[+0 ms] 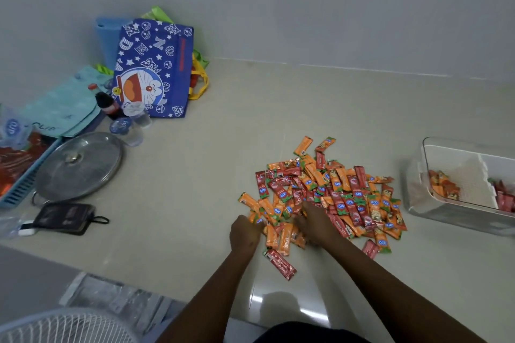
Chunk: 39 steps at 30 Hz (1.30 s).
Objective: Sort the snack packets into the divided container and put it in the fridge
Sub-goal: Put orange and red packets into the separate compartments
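Observation:
A heap of orange and red snack packets [334, 192] lies on the pale floor. My left hand [245, 234] is at the heap's near left edge, fingers curled around orange packets [255, 217]. My right hand [316, 221] rests palm down on the near side of the heap, fingers spread over packets; what is under it is hidden. One red packet [280, 263] lies apart, nearest me. The clear divided container [434, 211] stands at the right, with orange packets in its left section and red ones in its right section.
A blue cartoon bag [156, 69] leans on the wall at the back left, with bottles and cups in front. A metal lid [79, 166], a blue basket [16, 189] and a dark pouch [65, 216] lie at the left. A white fan [64, 327] is at the bottom left.

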Motion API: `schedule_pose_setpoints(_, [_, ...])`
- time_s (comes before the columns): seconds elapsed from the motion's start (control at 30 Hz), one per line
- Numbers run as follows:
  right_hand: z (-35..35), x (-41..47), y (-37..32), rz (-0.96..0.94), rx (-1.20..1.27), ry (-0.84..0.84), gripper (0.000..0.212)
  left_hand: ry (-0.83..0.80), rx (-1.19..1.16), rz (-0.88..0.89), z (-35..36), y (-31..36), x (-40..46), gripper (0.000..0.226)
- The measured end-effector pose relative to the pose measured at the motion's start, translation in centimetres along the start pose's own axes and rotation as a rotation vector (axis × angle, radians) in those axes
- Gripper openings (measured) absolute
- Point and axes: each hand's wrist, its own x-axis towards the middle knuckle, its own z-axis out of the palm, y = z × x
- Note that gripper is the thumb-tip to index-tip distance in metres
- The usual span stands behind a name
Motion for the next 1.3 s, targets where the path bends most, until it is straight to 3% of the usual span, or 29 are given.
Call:
schedule_pose_setpoints(0.1, [-0.4, -0.1, -0.5, 0.14, 0.233, 0.015, 0.042, -0.056, 0.035, 0.044, 0.0, 0.9, 0.4, 0.036])
schedule_pose_setpoints(0.17, [-0.1, 0.3, -0.6, 0.188, 0.285, 0.027, 0.024, -0.093, -0.054, 0.052, -0.4, 1.1, 0.6, 0.03])
schedule_pose_setpoints(0.23, [0.5, 1.1, -0.7, 0.206, 0.247, 0.053, 0.021, -0.09, -0.181, 0.044, -1.2, 1.1, 0.4, 0.029])
schedule_pose_setpoints(0.43, [2.8, 3.4, -2.6, 0.165, 0.032, 0.101, 0.048, -0.104, -0.386, 0.058, -4.3, 0.1, 0.5, 0.02])
schedule_pose_setpoints(0.53, [3.6, 4.0, -3.1, 0.169, -0.077, 0.142, 0.041, -0.079, -0.456, 0.057, -4.7, -0.1, 0.8, 0.018])
schedule_pose_setpoints(0.63, [3.3, 4.8, -3.2, 0.181, -0.109, 0.061, 0.028, -0.059, -0.415, 0.097, -5.0, 0.7, 0.9, 0.019])
schedule_pose_setpoints(0.7, [2.4, 4.6, -3.3, 0.196, 0.04, 0.008, 0.018, -0.08, -0.315, 0.205, -5.0, 1.1, 1.5, 0.025])
schedule_pose_setpoints(0.87, [0.4, 1.7, -2.1, 0.425, 1.053, -0.126, 0.016, -0.102, 0.127, 0.488, -4.1, 2.0, 3.7, 0.022])
schedule_pose_setpoints(1.0, [-0.7, 0.8, 0.2, 0.494, 1.148, -0.173, 0.015, -0.15, 0.382, 0.554, -3.2, 1.8, 5.1, 0.031])
schedule_pose_setpoints(1.1, [-0.4, 0.8, 1.2, 0.485, 0.94, -0.173, 0.018, -0.146, 0.453, 0.528, -3.2, 1.4, 5.6, 0.032])
schedule_pose_setpoints(1.3, [2.1, 0.5, 0.0, 0.26, 0.007, -0.177, 0.028, -0.033, 0.537, 0.426, -3.2, -0.8, 4.4, 0.034])
